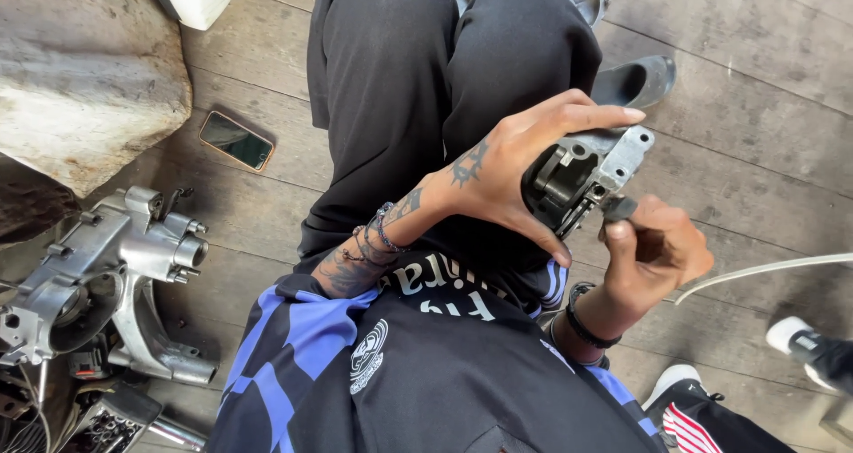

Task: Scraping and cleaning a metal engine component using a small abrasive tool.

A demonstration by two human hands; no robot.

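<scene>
The left hand [506, 173] grips a small grey metal engine part [586, 173] in the air above the lap, over the wooden floor [764, 124], fingers wrapped over its top and thumb below. Its long axis slants up toward the far right. The right hand [653, 253], just beside its lower right end, pinches a small dark piece [619, 209], perhaps a tool tip, touching the part there.

Both hands [524, 173] [653, 253] grip a grey metal engine part [591, 173].
</scene>
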